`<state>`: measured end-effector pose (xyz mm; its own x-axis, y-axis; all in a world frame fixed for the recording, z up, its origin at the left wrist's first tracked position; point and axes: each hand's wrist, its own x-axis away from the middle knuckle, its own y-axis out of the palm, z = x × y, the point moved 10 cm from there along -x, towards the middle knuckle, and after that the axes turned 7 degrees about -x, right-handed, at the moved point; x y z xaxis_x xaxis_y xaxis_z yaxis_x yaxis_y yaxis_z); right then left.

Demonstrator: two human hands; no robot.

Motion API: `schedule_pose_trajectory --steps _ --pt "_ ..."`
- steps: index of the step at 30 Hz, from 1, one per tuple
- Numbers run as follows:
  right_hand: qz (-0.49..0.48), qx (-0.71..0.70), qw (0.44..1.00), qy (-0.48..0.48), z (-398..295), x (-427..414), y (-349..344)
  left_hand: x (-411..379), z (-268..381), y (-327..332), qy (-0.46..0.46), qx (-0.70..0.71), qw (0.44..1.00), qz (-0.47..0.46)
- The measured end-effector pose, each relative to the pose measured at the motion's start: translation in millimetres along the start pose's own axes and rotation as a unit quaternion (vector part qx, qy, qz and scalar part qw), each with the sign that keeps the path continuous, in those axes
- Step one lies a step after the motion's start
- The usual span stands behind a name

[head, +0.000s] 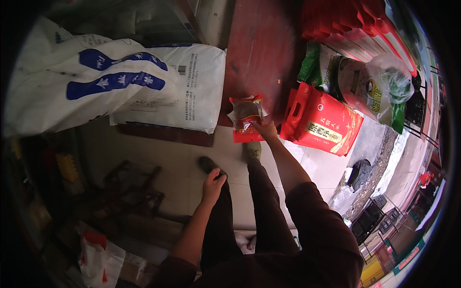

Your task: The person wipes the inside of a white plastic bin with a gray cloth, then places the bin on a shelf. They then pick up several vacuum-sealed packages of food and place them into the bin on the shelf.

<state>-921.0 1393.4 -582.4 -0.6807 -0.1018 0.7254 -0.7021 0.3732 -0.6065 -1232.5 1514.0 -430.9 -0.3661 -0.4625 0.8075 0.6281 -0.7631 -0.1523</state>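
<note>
My right hand grips the lower right side of a small red plastic packet, its thumb lying on top. A window in the packet shows dark brown contents. The packet is at the near edge of a dark red tabletop; whether it rests there or is lifted, I cannot tell. My left hand hangs empty over the floor, fingers loosely curved and apart. Right of the packet stands a red rice bag with a cut-out handle. Large white woven sacks with blue print lie to the left.
Green-and-white rice bags and a row of red bags stand at the back right. A dark folding frame is on the tiled floor at left. A black plastic bag lies outside at right.
</note>
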Motion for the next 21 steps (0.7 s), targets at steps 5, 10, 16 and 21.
schedule_pose_trajectory --steps 5,10,16,21 --pt "-0.021 -0.105 0.991 -0.082 7.5 -38.6 36.8 -160.2 -32.8 53.9 -0.058 0.085 0.993 0.053" --pt "-0.196 -0.411 0.890 -0.034 -4.0 -45.5 44.8 -258.5 -58.0 83.7 -0.121 0.268 0.954 0.055" --pt "-0.239 -0.419 0.875 -0.037 7.0 -75.6 28.9 -311.4 -79.6 97.8 -0.148 0.312 0.935 0.075" --pt "-0.210 -0.485 0.848 -0.020 18.1 -69.5 35.6 -333.9 -65.3 125.0 -0.143 0.342 0.926 -0.066"
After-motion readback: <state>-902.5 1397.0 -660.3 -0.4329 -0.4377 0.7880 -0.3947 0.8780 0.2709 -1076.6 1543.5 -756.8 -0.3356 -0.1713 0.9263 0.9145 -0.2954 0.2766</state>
